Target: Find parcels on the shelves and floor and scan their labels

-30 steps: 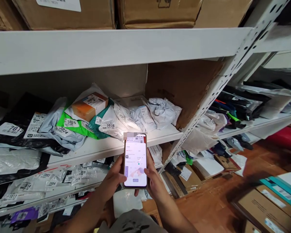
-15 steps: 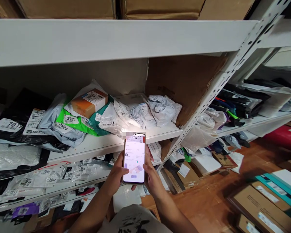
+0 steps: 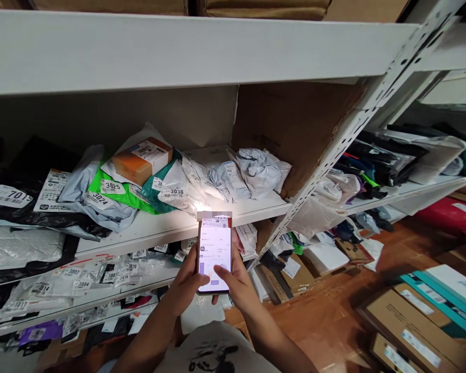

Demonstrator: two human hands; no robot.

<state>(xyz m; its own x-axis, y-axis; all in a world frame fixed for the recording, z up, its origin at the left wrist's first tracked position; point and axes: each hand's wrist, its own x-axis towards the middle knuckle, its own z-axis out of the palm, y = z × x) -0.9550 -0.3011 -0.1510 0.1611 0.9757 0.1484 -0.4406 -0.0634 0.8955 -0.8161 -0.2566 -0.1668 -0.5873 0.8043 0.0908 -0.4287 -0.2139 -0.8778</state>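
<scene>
Both hands hold a smartphone [image 3: 214,243] upright before the shelf, its screen lit. My left hand [image 3: 186,282] is closed round the left side, its thumb at the lower left of the screen. My right hand [image 3: 236,280] grips the right side, and its thumb lies over the lower part of the screen. Bright light falls on the parcels just beyond the phone. Nearest is a white bag labelled 3038 [image 3: 174,189]. Beside it lie crumpled white parcels [image 3: 258,171], a green bag labelled 3025 [image 3: 111,187] and a small orange-brown box [image 3: 142,161].
A white shelf board [image 3: 159,54] crosses overhead with cartons above. A perforated upright post [image 3: 330,160] stands to the right, with more bagged parcels beyond it. Numbered clear bags [image 3: 73,274] fill the lower shelves. Cardboard boxes [image 3: 402,321] sit on the wooden floor at right.
My right thumb has moved from the phone's right edge inward over the lower screen. The view has tilted slightly, so the shelves sit a little higher in the picture.
</scene>
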